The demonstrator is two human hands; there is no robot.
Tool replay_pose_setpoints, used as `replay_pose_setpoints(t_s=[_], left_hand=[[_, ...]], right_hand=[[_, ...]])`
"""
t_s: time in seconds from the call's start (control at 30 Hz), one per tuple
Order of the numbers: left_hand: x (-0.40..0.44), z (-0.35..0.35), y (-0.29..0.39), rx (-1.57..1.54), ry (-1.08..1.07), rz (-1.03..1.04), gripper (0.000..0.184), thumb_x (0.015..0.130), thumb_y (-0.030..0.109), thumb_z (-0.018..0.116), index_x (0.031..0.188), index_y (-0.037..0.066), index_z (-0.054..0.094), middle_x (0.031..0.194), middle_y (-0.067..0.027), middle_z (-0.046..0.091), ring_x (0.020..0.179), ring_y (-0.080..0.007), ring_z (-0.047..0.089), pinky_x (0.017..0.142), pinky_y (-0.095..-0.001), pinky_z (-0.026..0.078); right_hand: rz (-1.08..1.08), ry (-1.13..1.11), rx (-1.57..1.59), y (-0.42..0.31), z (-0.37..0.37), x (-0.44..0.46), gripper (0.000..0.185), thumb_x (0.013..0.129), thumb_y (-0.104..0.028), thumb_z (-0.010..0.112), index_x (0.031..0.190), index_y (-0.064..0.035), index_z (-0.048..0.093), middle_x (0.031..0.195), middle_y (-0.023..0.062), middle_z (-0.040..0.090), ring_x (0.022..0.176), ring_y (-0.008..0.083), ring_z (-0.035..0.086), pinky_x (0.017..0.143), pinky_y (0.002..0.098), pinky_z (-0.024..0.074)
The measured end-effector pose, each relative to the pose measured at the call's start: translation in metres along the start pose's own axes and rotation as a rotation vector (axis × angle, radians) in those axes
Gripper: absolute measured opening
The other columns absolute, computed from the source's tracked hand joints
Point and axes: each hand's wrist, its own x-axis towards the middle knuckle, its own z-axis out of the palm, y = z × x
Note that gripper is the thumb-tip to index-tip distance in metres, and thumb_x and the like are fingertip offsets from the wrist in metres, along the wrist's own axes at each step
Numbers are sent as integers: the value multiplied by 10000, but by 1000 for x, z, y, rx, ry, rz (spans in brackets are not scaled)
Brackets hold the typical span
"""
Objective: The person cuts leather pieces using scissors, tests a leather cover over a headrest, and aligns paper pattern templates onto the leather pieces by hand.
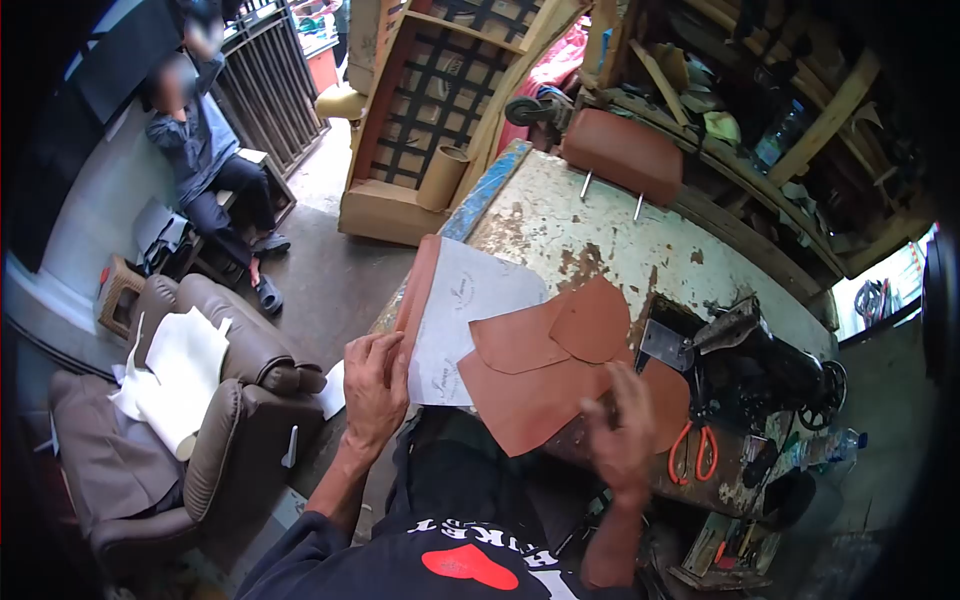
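Observation:
My left hand (377, 390) pinches the left edge of a leather sheet (450, 318), whose pale printed backing faces up and whose brown side is folded over along that edge. On the sheet's right part lie brown cut leather pieces (530, 395), overlapping one another, one with a rounded end. My right hand (620, 430) is smeared by motion over the right edge of these pieces; whether it touches them I cannot tell. Orange-handled scissors (694, 452) lie just right of that hand, beside a black sewing machine (760, 365).
A brown headrest (625, 155) with two metal rods lies at the worn table's (520, 215) far end. Behind it stand a wooden frame with black webbing (440, 95) and scrap-filled shelves (760, 130). A brown armchair (220, 390) is at left; a person (215, 150) sits beyond.

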Motion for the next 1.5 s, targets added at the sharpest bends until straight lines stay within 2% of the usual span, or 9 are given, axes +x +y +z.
replay_pose_setpoints(t_s=[0.17, 0.3, 0.57, 0.73, 0.9, 1.1, 1.27, 1.4, 1.5], left_hand=[[-19, 2, -4, 166, 41, -184, 333, 933, 122, 687, 1231, -24, 660, 1160, -219, 619, 1102, -407, 553, 985, -485, 454], [-32, 6, -24, -244, -59, -521, 329, 962, 105, 685, 1242, -52, 612, 894, -112, 638, 834, -217, 654, 756, -384, 541], [-37, 17, 6, -300, -78, -542, 269, 1021, 245, 693, 1060, -20, 703, 749, -72, 709, 675, -107, 671, 634, -297, 533], [-12, 21, 2, -415, -268, -601, 313, 1012, 275, 728, 1036, -37, 725, 723, -53, 717, 533, -101, 636, 501, -264, 497], [-25, 17, -11, -902, -378, -772, 241, 1039, 167, 679, 1126, -54, 645, 801, -81, 729, 602, -146, 699, 542, -249, 561], [-79, 8, 11, -1123, -541, -917, 261, 1048, 89, 631, 1236, -92, 610, 1024, -159, 751, 865, -186, 740, 754, -301, 618], [-109, -3, 1, -251, -880, -609, 277, 1030, 213, 649, 1185, -11, 701, 829, -68, 745, 718, -96, 692, 662, -284, 561], [-96, 3, 1, -581, -330, -832, 340, 1072, 320, 601, 1153, 9, 712, 780, -53, 693, 687, -97, 651, 579, -275, 524], [-63, 5, 4, -689, -379, -801, 380, 1071, 341, 607, 1152, -18, 701, 899, -72, 723, 725, -105, 664, 594, -266, 540]], right_hand=[[-171, -202, -453, -9, 85, 11, 687, 1031, -540, 579, 1555, -104, 499, 1641, 240, 382, 1523, 422, 357, 1221, 664, 242], [-85, -342, -566, 21, 78, 49, 783, 1033, -685, 402, 1619, -165, 417, 1694, 216, 303, 1574, 428, 259, 1261, 674, 116], [-33, -47, -337, 50, 39, 47, 741, 1010, -565, 603, 1602, -148, 443, 1637, 253, 395, 1519, 458, 353, 1222, 630, 261], [-251, -316, -518, -1, 56, 11, 669, 1025, -548, 572, 1577, -180, 488, 1630, 247, 408, 1505, 471, 373, 1224, 659, 243], [-137, -328, -667, 46, 55, 50, 539, 1080, -442, 492, 1587, -261, 475, 1662, 114, 414, 1531, 397, 370, 1238, 660, 229], [85, -188, -781, 73, 7, 63, 487, 1054, -268, 574, 1509, -96, 547, 1578, 206, 495, 1444, 436, 476, 1197, 544, 370], [123, 51, -414, 52, -27, -2, 381, 1036, -212, 611, 1342, 8, 663, 1331, 261, 666, 1243, 429, 623, 1074, 484, 477], [309, 217, -725, 86, -54, -50, 429, 1051, -219, 605, 1404, 25, 608, 1378, 261, 624, 1270, 450, 574, 1071, 525, 454], [469, 95, -793, 98, -66, -66, 454, 1081, -272, 569, 1471, -40, 572, 1467, 264, 555, 1363, 464, 513, 1088, 548, 440]])
